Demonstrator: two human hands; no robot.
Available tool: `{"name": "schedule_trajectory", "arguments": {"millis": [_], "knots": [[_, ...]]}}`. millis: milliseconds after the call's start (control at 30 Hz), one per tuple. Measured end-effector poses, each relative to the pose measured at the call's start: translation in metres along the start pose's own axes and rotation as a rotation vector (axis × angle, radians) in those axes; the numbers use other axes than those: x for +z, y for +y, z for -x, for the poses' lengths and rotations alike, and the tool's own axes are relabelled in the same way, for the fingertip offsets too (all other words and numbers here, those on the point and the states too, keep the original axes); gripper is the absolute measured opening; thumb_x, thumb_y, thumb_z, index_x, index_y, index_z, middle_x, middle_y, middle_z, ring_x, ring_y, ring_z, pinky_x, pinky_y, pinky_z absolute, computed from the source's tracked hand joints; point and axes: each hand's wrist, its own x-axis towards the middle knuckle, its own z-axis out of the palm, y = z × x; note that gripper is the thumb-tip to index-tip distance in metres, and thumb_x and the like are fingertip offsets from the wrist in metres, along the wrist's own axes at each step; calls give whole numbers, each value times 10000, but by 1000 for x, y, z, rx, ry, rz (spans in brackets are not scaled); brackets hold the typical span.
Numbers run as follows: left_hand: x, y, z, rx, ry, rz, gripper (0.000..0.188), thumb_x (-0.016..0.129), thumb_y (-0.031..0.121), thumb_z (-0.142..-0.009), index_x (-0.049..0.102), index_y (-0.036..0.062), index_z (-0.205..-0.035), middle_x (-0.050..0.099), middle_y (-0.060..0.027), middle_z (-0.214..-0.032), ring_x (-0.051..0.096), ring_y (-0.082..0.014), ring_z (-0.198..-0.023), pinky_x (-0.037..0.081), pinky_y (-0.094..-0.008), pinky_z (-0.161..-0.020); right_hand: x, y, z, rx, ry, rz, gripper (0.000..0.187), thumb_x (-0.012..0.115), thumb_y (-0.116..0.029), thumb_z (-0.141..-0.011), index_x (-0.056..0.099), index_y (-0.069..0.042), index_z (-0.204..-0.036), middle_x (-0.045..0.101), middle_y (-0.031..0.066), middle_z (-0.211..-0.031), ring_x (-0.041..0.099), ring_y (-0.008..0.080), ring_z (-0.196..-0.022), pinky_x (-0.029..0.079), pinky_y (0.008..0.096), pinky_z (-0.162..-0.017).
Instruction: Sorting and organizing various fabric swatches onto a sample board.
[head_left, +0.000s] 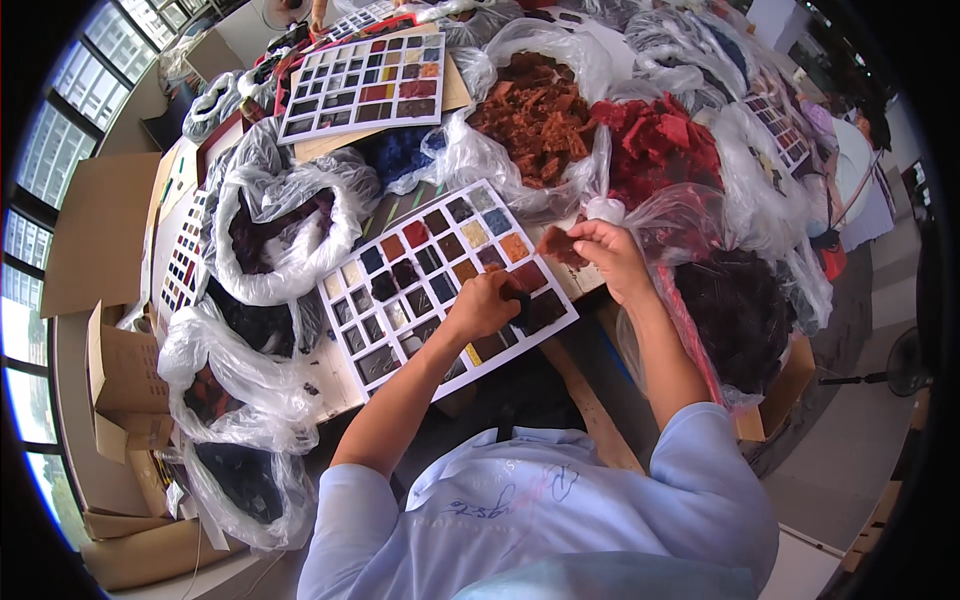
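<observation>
A white sample board [452, 398] with a grid of small coloured fuzzy swatches lies tilted at the table's near edge. My right hand [615, 258] pinches a rust-brown tuft of fuzzy material [562, 248] just beyond the board's right edge. Over the right half of the board, my left hand [485, 305] is closed with its fingers curled down. Something small and dark [519, 305] shows at its fingertips, too hidden to name. Around the left hand, the board's swatches run from orange and cream to red, grey and black.
A second sample board [365, 85] rests farther back. Plastic bags hold rust-brown pieces [535, 115], red pieces [660, 150] and dark brown material [735, 315]. More bags [235, 370] crowd the left edge beside a cardboard box [130, 370]. A black fan [900, 370] stands at right.
</observation>
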Motion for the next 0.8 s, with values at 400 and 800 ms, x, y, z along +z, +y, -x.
{"name": "schedule_trajectory", "arguments": {"millis": [400,800], "knots": [[-91,23,-108,152,427,141,414,709,104,-874,625,8,-1268,740,-110,-868,679,-141,-779,511,-279,-708,-21,36,42,167,213,-164,390,588,-24,-947,518,12,-1329,672,79,-1038,663,132,-845,531,259,-737],[-81,-105,101,-147,756,2,126,659,21,-879,618,5,-997,711,-123,-900,705,-182,-803,544,-302,-712,159,89,-46,248,-281,3,396,619,0,-911,553,4,-1302,662,73,-901,655,113,-734,530,242,-641]]}}
